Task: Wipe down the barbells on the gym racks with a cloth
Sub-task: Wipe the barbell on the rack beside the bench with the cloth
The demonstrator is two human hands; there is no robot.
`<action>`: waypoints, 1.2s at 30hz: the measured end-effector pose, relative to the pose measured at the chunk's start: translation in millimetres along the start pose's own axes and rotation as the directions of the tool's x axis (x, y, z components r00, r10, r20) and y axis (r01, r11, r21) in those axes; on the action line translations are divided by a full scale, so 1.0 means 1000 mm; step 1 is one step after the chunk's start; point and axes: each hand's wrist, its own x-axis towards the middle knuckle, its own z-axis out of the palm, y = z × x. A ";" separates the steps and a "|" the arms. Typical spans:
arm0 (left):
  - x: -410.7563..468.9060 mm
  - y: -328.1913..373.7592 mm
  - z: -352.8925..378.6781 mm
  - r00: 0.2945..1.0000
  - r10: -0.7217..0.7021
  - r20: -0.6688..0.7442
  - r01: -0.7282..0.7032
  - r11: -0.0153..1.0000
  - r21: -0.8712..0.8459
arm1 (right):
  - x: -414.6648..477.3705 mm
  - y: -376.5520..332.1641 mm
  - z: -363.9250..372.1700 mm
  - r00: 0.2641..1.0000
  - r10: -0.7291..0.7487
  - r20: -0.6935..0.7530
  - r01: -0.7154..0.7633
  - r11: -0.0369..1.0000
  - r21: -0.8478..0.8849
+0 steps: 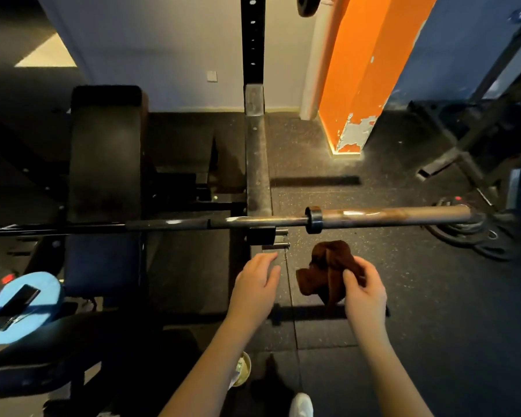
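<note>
While the right hand pinches a brown cloth, partly hidden behind that grip, the left hand lies loosely spread alongside; beyond, the barbell runs off-frame.

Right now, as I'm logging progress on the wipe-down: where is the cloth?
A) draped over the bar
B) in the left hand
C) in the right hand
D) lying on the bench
C: the right hand grips the bunched brown cloth short of the bar, while the left hand holds nothing.
</note>
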 end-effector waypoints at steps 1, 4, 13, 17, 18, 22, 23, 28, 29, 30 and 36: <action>0.008 0.009 0.007 1.000 0.010 0.008 -0.010 1.000 0.025 | 0.011 -0.003 -0.008 1.000 -0.006 -0.011 0.006 1.000 -0.006; 0.036 0.036 0.028 0.999 0.035 0.023 -0.037 0.995 0.092 | 0.045 -0.011 -0.030 0.999 -0.025 -0.030 0.024 0.999 -0.036; 0.105 0.069 0.062 0.998 0.021 0.053 -0.035 0.957 0.290 | 0.134 -0.033 -0.046 0.988 -0.131 -0.084 0.111 0.972 -0.208; 0.130 0.061 0.062 0.997 0.002 0.081 -0.031 0.934 0.357 | 0.169 -0.022 -0.023 0.980 -0.188 -0.058 0.150 0.905 -0.398; 0.136 0.058 0.062 0.996 -0.001 0.092 -0.033 0.929 0.370 | 0.177 -0.016 -0.017 0.980 -0.195 -0.047 0.154 0.884 -0.442; 0.161 0.048 0.066 0.988 0.004 0.154 -0.069 0.906 0.418 | 0.203 0.010 0.000 0.981 -0.189 0.049 0.181 0.781 -0.598; 0.168 0.046 0.067 0.986 0.012 0.164 -0.080 0.904 0.421 | 0.207 0.015 0.003 0.978 -0.190 0.084 0.200 0.750 -0.630; 0.193 0.033 0.069 0.976 0.023 0.218 -0.115 0.900 0.420 | 0.213 0.038 0.018 0.951 -0.224 0.215 0.309 0.629 -0.713; 0.195 0.029 0.069 0.974 0.026 0.226 -0.120 0.903 0.412 | 0.212 0.042 0.019 0.943 -0.248 0.221 0.330 0.620 -0.712; 0.197 0.026 0.069 0.973 0.035 0.227 -0.126 0.907 0.402 | 0.210 0.046 0.021 0.939 -0.263 0.221 0.339 0.615 -0.712; 0.200 0.016 0.071 0.977 0.059 0.206 -0.138 0.909 0.393 | 0.217 0.056 0.020 0.914 -0.283 0.290 0.399 0.505 -0.765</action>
